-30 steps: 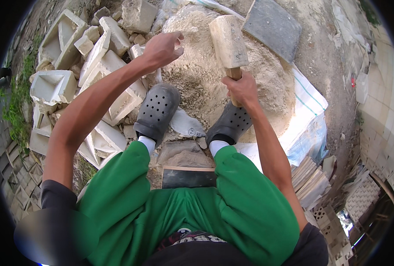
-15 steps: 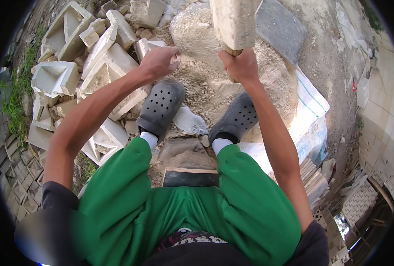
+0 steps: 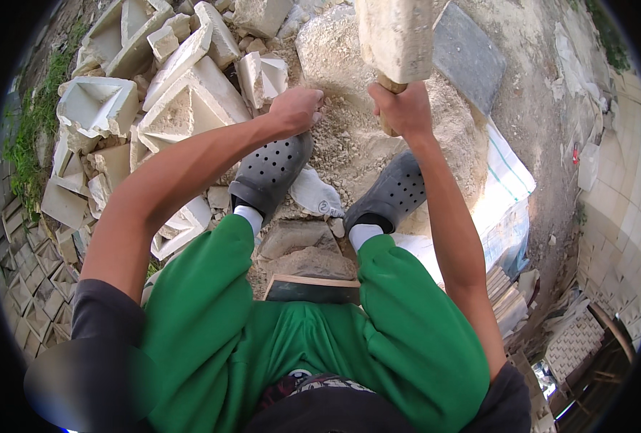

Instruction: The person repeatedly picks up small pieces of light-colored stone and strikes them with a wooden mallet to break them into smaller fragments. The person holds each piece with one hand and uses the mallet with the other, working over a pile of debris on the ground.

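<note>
My right hand (image 3: 407, 112) is closed round the wooden handle of a mallet (image 3: 396, 43). Its pale, dusty block head rises above my fist and runs out of the top of the picture. Left of it, my left hand (image 3: 299, 110) hovers with curled fingers by the toe of my left clog; whatever the fingers may hold is hidden. Beneath both hands spreads a heap of crushed, sandy rubble (image 3: 349, 108), with a large pale stone (image 3: 327, 47) at its far side. A broken white piece (image 3: 262, 78) lies just beyond my left wrist.
Broken hollow cast blocks (image 3: 190, 108) pile up on the left. My grey clogs (image 3: 271, 169) flank a whitish cloth (image 3: 314, 193). A grey slab (image 3: 470, 56) lies at the far right, above a white sheet (image 3: 504, 173). A dark board (image 3: 313, 290) sits between my legs.
My left hand has moved right and slightly nearer to me, uncovering more of the broken white piece. My right hand keeps the mallet raised. The view has shifted a little.
</note>
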{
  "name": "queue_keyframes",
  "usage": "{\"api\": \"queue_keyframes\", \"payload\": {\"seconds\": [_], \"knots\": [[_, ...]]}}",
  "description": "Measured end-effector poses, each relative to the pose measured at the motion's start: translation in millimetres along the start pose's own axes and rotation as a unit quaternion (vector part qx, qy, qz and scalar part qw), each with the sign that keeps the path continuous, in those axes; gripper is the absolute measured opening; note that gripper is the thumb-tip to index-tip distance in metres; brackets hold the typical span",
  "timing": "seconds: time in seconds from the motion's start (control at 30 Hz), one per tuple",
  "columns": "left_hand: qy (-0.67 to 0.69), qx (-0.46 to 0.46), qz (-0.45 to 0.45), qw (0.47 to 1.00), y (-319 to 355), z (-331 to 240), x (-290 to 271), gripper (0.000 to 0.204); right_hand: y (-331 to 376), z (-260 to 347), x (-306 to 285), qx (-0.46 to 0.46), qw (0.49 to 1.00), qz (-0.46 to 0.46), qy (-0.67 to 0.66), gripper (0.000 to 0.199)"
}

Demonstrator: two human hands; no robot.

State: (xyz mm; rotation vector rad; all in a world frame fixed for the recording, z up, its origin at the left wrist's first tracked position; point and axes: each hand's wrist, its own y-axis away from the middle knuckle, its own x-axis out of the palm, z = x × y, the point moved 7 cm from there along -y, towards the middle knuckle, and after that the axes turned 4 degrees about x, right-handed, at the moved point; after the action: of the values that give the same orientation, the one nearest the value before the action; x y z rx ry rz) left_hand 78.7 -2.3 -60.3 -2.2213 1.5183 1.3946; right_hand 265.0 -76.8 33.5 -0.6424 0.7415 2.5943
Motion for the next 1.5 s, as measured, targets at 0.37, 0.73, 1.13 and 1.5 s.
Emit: {"api": "queue_keyframes", "payload": {"seconds": [0.37,0.73,1.13,1.5], "knots": [[0.060,0.063,-0.064,0.994,3,0,-12,0.020,34,-44,12,0.127,0.987,0.054,0.085,0.043],[-0.088,0.140,-0.051,0.985,-6,-23,0,0.021,54,-74,-11,0.176,0.984,0.032,-0.014,0.037],[0.122,0.094,-0.190,0.969,-36,-25,-81,0.035,55,-54,-25,0.167,0.986,0.023,0.011,0.035],[-0.105,0.102,-0.236,0.961,13,37,-123,0.030,52,55,-41,-0.048,0.996,-0.021,-0.072,0.040]]}}
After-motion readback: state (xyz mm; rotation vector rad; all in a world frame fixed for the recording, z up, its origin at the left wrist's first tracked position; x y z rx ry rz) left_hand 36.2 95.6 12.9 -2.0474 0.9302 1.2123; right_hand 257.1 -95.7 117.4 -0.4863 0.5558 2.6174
